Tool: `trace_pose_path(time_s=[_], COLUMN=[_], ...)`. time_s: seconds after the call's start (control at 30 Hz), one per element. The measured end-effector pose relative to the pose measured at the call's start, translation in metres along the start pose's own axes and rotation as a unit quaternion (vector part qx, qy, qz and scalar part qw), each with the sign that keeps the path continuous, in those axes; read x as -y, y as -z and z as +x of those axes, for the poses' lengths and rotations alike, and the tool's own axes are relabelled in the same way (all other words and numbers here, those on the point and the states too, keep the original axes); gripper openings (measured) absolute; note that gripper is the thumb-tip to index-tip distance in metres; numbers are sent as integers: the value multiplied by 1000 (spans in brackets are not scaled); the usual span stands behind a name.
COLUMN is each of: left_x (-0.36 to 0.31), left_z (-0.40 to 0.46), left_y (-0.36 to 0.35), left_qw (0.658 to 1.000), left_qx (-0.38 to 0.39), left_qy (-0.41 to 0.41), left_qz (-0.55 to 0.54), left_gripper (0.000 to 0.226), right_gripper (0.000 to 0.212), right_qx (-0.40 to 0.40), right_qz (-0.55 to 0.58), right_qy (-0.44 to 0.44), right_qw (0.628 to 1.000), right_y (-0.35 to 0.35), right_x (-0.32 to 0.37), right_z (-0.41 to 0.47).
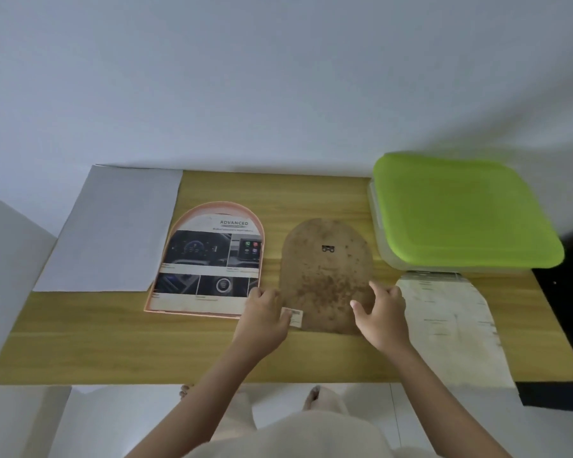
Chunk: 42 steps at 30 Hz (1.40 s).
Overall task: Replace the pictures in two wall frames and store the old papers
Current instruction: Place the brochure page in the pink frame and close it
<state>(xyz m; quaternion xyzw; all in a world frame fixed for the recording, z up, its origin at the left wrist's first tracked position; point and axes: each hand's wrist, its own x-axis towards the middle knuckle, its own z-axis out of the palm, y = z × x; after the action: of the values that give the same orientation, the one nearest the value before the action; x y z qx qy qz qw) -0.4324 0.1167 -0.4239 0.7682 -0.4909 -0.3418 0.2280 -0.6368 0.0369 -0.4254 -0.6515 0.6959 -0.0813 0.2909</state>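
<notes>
An arch-shaped frame with a pink rim lies face up left of centre on the wooden table, showing a printed car-dashboard picture. To its right lies a brown, stained, arch-shaped backing board with a small metal hanger. My left hand touches the board's lower left corner, beside a small label. Over the board's lower right edge sits my right hand, its fingers spread and relaxed. A pale arch-cut old paper lies at the right, reaching past the table's front edge.
A clear plastic box with a green lid stands at the back right corner. A white sheet lies at the back left. A wall runs behind the table. A dark object borders the right side. My feet show below the front edge.
</notes>
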Motion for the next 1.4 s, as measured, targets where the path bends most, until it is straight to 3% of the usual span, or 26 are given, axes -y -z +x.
trace_pose_path(time_s=[0.3,0.47,0.7,0.8,0.93,1.1,1.27,1.4], left_x=[-25,-30,-26,-21,-1,44,84,112], left_z=[-6,0,0,-4,-6,-2,1,6], left_y=[-33,-28,-2,12,44,98,150,172], left_qw=[985,989,994,993,993,991,988,985], left_qx=[-34,-33,-49,-58,-68,-72,-76,-65], left_qy=[79,129,84,71,55,55,49,66], left_qz=[150,66,-52,-72,-83,-94,-126,-145], left_gripper=[40,50,61,70,65,66,53,59], right_gripper=[65,76,72,73,74,76,78,80], right_qx=[46,89,80,66,48,72,94,96], right_qz=[-20,71,192,198,199,209,188,175], right_qy=[26,-11,-10,0,20,41,53,50], right_qw=[998,993,978,978,979,974,976,979], right_y=[12,20,26,24,13,-17,-50,-70], right_x=[-14,-13,-11,-2,28,86,137,160], right_z=[7,14,8,2,-4,-11,-17,-23])
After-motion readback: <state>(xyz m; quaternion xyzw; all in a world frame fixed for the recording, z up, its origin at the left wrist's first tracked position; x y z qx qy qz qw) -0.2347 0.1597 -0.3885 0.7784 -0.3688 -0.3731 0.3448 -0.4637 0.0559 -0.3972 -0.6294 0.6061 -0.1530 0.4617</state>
